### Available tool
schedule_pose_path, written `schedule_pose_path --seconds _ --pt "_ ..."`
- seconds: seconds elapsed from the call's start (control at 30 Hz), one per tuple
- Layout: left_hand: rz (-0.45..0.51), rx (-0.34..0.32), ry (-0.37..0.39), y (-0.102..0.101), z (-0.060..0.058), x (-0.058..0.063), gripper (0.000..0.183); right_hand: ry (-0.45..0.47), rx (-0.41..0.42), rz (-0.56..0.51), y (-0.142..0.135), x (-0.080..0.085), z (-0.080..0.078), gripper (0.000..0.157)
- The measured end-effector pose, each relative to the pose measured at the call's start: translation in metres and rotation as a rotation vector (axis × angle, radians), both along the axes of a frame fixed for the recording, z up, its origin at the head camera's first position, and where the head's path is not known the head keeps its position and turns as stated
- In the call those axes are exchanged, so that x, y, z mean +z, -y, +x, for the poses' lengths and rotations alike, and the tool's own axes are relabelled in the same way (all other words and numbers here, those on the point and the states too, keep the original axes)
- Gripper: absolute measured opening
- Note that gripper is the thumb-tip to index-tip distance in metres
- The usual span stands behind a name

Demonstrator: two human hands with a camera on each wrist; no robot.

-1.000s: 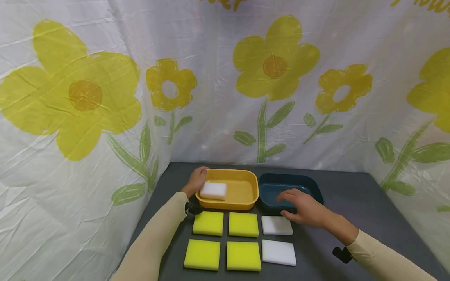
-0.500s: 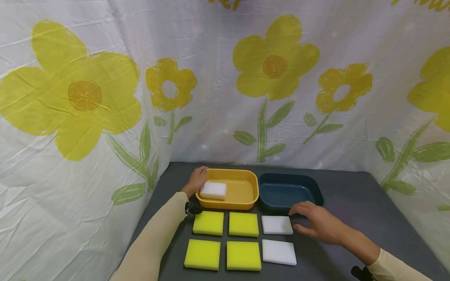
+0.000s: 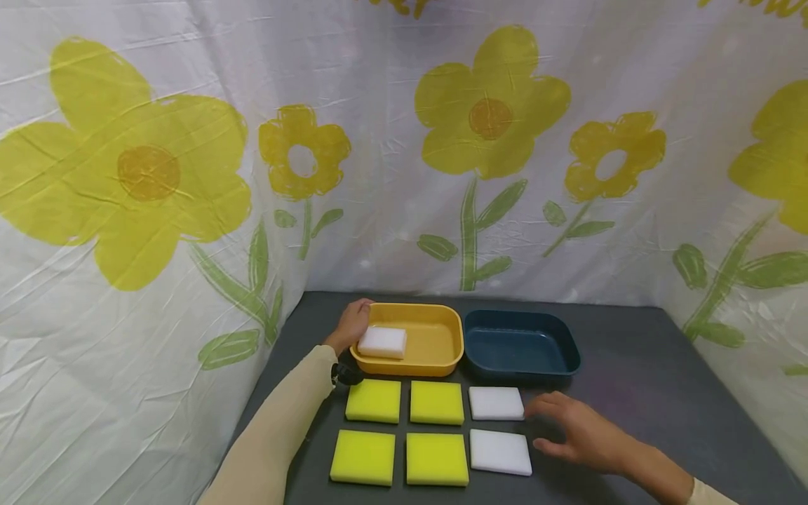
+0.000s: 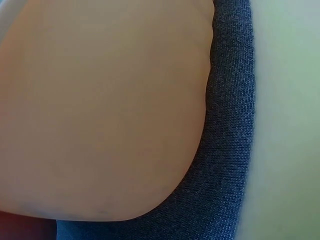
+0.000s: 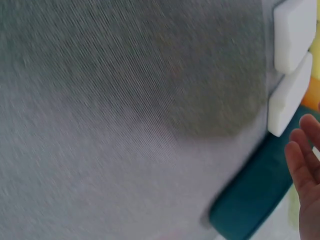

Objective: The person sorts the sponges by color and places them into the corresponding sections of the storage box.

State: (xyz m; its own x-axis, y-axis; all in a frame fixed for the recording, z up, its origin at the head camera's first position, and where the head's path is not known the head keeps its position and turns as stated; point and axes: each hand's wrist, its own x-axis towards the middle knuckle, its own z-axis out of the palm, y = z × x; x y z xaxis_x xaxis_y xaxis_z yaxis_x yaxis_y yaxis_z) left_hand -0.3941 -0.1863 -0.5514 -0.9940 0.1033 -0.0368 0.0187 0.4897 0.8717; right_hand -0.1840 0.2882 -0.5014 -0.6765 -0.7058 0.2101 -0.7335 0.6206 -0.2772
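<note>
My left hand (image 3: 352, 327) grips the left end of the yellow tray (image 3: 435, 369), fingers at its rim. A white sponge (image 3: 382, 342) lies in that tray's left part. In the left wrist view, skin of the left hand (image 4: 105, 110) fills most of the frame. My right hand (image 3: 583, 433) is just right of two white sponges (image 3: 496, 403) on the table, its fingers loosely bent with nothing between them. The right wrist view shows the same right hand (image 5: 310, 165) at the edge, near the white sponges (image 5: 290, 95) and the dark blue tray (image 5: 255, 185).
Beside the yellow tray stands the dark blue tray (image 3: 524, 344), with nothing in it. Several yellow sponges (image 3: 437, 459) lie in two rows left of the white ones on the dark grey table (image 3: 637, 379). A white flowered curtain (image 3: 379, 224) hangs behind and at both sides.
From over the dark blue tray, my right hand has come back toward me and to the right, down beside the white sponges. The left hand stays on the yellow tray.
</note>
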Motion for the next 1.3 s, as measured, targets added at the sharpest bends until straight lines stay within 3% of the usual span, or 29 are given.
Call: schedule_pose_path --seconds 0.27,0.6,0.97,1.1,1.3 --pt "0.005 -0.008 0.004 0.0 0.001 0.001 0.048 0.067 0.021 -0.001 0.003 -0.015 0.009 0.033" --pt "-0.002 0.002 0.01 0.0 0.002 0.003 0.047 0.247 -0.05 0.035 0.009 -0.02 0.019 0.035" --pt "0.0 -0.003 0.018 0.001 0.001 0.0 0.047 0.265 -0.073 0.005 0.012 -0.03 0.023 0.032" --pt "-0.004 -0.009 0.016 0.001 0.001 -0.001 0.048 0.294 -0.099 0.012 0.014 -0.029 0.024 0.031" --pt "0.015 -0.008 0.012 0.001 0.0 0.0 0.048 0.268 -0.117 0.019 0.013 -0.024 0.025 0.03"
